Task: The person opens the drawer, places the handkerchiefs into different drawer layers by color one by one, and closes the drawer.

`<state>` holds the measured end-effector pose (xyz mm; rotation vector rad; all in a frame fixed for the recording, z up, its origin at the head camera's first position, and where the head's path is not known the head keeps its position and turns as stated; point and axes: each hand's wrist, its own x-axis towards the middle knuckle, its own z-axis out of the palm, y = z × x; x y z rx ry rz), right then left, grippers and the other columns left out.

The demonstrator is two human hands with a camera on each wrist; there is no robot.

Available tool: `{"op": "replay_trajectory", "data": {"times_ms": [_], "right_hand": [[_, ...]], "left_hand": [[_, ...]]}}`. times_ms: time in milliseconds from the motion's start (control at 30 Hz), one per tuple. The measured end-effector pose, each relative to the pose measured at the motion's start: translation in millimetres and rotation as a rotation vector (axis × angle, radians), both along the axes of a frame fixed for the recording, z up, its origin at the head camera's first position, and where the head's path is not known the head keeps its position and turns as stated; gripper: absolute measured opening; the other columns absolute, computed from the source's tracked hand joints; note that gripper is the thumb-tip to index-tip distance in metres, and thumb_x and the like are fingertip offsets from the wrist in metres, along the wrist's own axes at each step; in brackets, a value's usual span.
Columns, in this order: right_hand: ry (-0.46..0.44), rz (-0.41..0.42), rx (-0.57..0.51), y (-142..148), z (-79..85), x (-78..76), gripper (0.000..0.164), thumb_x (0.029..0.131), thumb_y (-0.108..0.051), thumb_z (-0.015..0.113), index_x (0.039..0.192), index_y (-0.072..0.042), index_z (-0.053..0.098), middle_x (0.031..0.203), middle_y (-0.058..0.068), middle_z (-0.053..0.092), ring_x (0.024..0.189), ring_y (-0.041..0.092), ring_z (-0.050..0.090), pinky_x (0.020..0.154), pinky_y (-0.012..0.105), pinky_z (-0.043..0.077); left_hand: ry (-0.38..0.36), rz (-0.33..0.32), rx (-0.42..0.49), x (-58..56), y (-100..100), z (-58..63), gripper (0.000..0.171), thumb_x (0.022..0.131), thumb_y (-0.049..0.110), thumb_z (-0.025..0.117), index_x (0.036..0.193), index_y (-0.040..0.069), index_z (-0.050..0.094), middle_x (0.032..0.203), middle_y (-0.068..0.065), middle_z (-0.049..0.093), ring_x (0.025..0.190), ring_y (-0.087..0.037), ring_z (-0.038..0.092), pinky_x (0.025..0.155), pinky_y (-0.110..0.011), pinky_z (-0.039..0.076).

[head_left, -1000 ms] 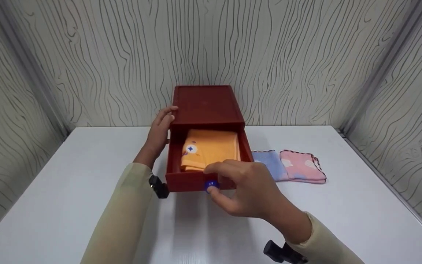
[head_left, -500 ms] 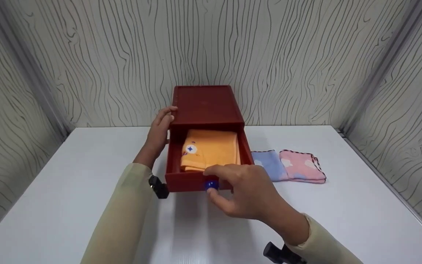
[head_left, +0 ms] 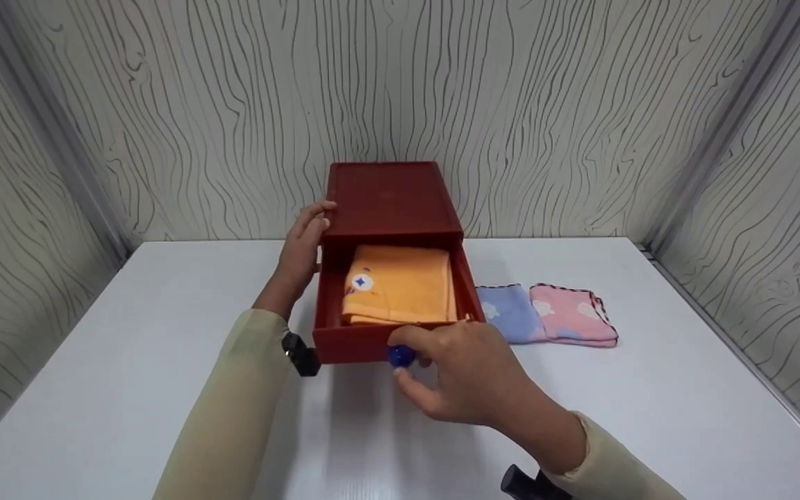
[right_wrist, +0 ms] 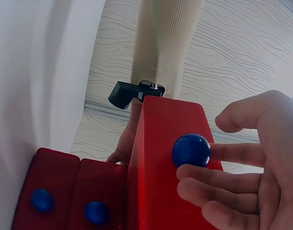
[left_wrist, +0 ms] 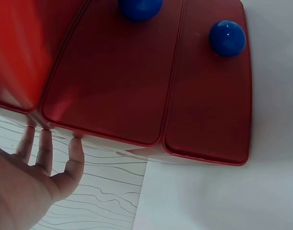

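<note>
A dark red cabinet (head_left: 389,198) stands at the back of the table, its top drawer (head_left: 351,345) pulled out. Inside the drawer lies a folded orange cloth (head_left: 400,285) with a white and blue print. My left hand (head_left: 299,253) rests against the cabinet's left side, fingers extended along it in the left wrist view. At the drawer's blue knob (right_wrist: 191,150) is my right hand (head_left: 473,371), index finger over it and thumb below in the head view. The right wrist view shows the thumb standing apart from the knob, the other fingers loosely extended beside it.
Two lower drawers with blue knobs (right_wrist: 41,200) are closed. To the right of the cabinet, a folded blue cloth (head_left: 511,316) and a folded pink cloth (head_left: 573,316) lie side by side on the white table (head_left: 671,403). Wood-patterned panels (head_left: 546,118) surround the table.
My right index finger has come down from the drawer's front rim to the knob, and the thumb has dropped slightly below it. The drawer, orange cloth and left hand look unchanged.
</note>
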<state>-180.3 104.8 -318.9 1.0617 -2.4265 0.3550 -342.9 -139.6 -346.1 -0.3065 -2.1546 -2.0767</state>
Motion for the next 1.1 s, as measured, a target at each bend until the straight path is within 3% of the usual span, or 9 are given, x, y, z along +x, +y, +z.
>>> {"op": "replay_trajectory", "data": {"times_ms": [267, 433, 600, 967, 1100], "right_hand": [[-0.048, 0.004, 0.019, -1.9, -3.8, 0.5, 0.023, 0.083, -0.036, 0.066, 0.102, -0.025, 0.063, 0.071, -0.014, 0.066, 0.057, 0.0, 0.052, 0.053, 0.02, 0.042], [-0.115, 0.009, 0.005, -2.8, -5.7, 0.0, 0.022, 0.084, -0.034, 0.067, 0.103, -0.025, 0.062, 0.071, -0.013, 0.065, 0.053, 0.001, 0.042, 0.05, 0.018, 0.037], [-0.136, 0.001, -0.023, -4.1, -7.5, -0.9, 0.019, 0.083, -0.029, 0.067, 0.101, -0.023, 0.064, 0.073, -0.011, 0.066, 0.056, 0.001, 0.047, 0.053, 0.018, 0.04], [-0.146, -0.023, -0.037, -8.0, -8.7, -2.9, 0.015, 0.085, -0.026, 0.068, 0.099, -0.023, 0.065, 0.067, -0.008, 0.062, 0.054, 0.003, 0.043, 0.056, 0.018, 0.043], [-0.154, -0.027, -0.054, -8.5, -8.8, -3.2, 0.017, 0.085, -0.03, 0.069, 0.101, -0.024, 0.065, 0.072, -0.008, 0.067, 0.057, 0.002, 0.049, 0.064, 0.021, 0.052]], "left_hand": [[-0.012, -0.001, -0.002, 4.8, 1.3, 4.6, 0.041, 0.101, 0.026, 0.033, 0.141, 0.018, 0.042, 0.147, -0.01, 0.041, 0.121, -0.028, 0.05, 0.08, -0.045, 0.052], [-0.014, 0.006, -0.027, 21.3, 5.7, 18.9, 0.043, 0.1, 0.022, 0.032, 0.141, 0.013, 0.041, 0.148, -0.014, 0.039, 0.121, -0.029, 0.049, 0.082, -0.046, 0.051], [-0.008, 0.008, -0.04, 29.0, 7.8, 24.7, 0.043, 0.1, 0.021, 0.032, 0.141, 0.011, 0.041, 0.146, -0.016, 0.041, 0.121, -0.029, 0.049, 0.084, -0.047, 0.051], [-0.018, 0.0, -0.02, 27.0, 6.2, 23.6, 0.043, 0.1, 0.021, 0.032, 0.142, 0.011, 0.041, 0.147, -0.014, 0.039, 0.119, -0.028, 0.05, 0.082, -0.044, 0.052], [-0.008, 0.0, -0.013, 14.4, 3.3, 12.9, 0.043, 0.101, 0.022, 0.032, 0.142, 0.014, 0.041, 0.148, -0.013, 0.038, 0.12, -0.028, 0.049, 0.082, -0.045, 0.052]]}}
